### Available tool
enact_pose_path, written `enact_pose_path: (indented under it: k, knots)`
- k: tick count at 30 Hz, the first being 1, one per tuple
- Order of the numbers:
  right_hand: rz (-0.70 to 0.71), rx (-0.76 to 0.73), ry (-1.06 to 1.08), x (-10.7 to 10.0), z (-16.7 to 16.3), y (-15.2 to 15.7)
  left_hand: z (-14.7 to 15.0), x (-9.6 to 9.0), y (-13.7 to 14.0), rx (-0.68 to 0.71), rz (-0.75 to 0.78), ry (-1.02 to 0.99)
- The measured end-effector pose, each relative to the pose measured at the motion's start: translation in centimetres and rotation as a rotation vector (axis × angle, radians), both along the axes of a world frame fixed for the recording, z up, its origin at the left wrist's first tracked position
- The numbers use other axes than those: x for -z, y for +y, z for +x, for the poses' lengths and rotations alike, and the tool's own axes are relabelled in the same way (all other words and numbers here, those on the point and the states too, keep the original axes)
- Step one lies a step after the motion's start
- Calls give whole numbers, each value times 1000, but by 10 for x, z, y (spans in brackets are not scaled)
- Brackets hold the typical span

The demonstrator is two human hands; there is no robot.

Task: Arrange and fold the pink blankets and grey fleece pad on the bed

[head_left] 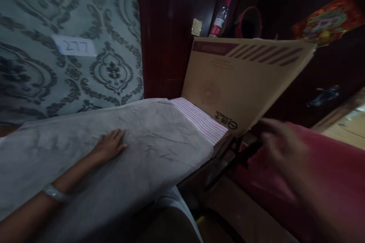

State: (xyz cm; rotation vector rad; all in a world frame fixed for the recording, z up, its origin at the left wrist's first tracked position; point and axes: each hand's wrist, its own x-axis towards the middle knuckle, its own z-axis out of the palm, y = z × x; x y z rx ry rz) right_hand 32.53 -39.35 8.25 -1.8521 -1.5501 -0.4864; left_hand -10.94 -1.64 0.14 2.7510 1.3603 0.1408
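Note:
My left hand point(111, 145) rests on a grey cloth point(171, 140) spread over a long table-like surface, its fingers stretched out and holding nothing. My right hand point(281, 144) is in the air at the right, beside the lower right edge of a large flat cardboard box point(242, 76). Motion smears its fingers, so I cannot tell whether they touch anything. The box leans upright at the far end of the surface. Between box and grey cloth, a striped cloth point(202, 119) in pink, white and grey shows.
A plastic bottle point(219, 19) with a red cap stands behind the box, against a dark cabinet point(171, 45). Red fabric point(336, 174) covers something on the right. Patterned wallpaper point(114, 7) carries a paper label point(74, 46) marked 277. A red decoration point(327, 19) hangs at the upper right.

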Motion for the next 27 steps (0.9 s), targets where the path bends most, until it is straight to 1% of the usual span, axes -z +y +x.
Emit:
enact_pose_path:
  k: [1,2,3,4,5,6,7,9,12,14,16,19,22,24,27]
  knots:
    - [77,-39,17,15,-21,40,-11,6,-1,-27,19,8]
    - [68,-166,11,30,-44,81,-20,12,-2,-51,35,16]
    - [-22,-308,9,43,-69,121,-27,18,-4,-70,46,24]
    - [-91,-415,11,56,-94,159,-31,22,-7,-83,50,29]
    - [-155,-481,13,66,-119,193,-34,26,-9,-92,53,30]
    - [-235,-516,18,75,-142,223,-36,28,-12,-98,53,30]
    - [-313,-541,19,82,-163,250,-37,29,-15,-99,53,29]
    - [-442,-572,9,92,-199,292,-37,29,-19,-95,49,18]
    - [-583,-621,-31,101,-232,335,-39,27,-21,-88,38,-18]
    - [-648,-645,-63,106,-237,356,-40,28,-20,-91,33,-34]
    - [-674,-631,-76,109,-228,375,-42,31,-19,-100,24,-25]
    - [-678,-540,-57,108,-200,401,-42,34,-18,-111,7,5]
    - [-694,-431,-42,104,-166,424,-42,31,-11,-151,-6,66]
    - [-703,-365,-31,104,-145,438,-46,26,3,-215,-26,129]
    - [-705,-283,-13,107,-116,458,-61,16,39,-339,-41,175]
